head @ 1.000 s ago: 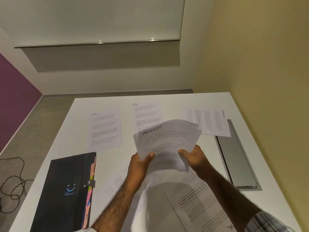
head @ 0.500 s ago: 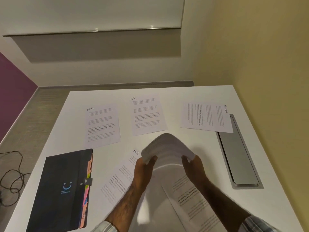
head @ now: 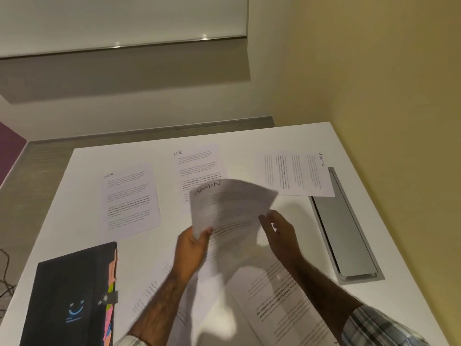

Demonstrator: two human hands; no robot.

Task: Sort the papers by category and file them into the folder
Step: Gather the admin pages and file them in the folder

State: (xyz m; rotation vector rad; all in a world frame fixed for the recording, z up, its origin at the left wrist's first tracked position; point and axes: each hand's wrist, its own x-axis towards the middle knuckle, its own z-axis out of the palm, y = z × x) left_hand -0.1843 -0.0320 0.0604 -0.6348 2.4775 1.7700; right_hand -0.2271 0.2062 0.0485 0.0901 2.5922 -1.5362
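Holds stack of papers (head: pixel 232 208) up off white table (head: pixel 74 221), mid-view. Top sheet marked ADMIN, far corners fanned out and blurred. Grips stack's near-left corner w/ L hand (head: pixel 192 248): thumb on top, fingers curled under. Has R hand (head: pixel 282 236) at stack's near-right edge, thumb tip at the paper, fingers loosely spread. Can't tell if pinching or only touching there.

Has black folder (head: pixel 67 295) flat at table's near-left corner, strap snapped across its right edge, colour tabs (head: pixel 109 313) poking out that side. Sits left of L forearm, well apart from both hands and from stack.

Faces 3 sheets flat on far half of table:
- left HR sheet (head: pixel 129 198), beyond folder, apart from stack
- middle HR sheet (head: pixel 197 166), near end hidden behind stack
- sideways ADMIN sheet (head: pixel 296 174), far right, beyond R hand, right edge at far end of metal hatch (head: pixel 346 233)

Reaches over 2 more sheets at table's near edge. Covers part of sheet under R forearm (head: pixel 274 308), print turned away from viewer. Covers most of sheet under L forearm (head: pixel 154 290), between folder and stack, only its left strip showing.

Wears plaid sleeve (head: pixel 374 328) on R arm. Has dark cable (head: pixel 5 275) on floor off table's left side.
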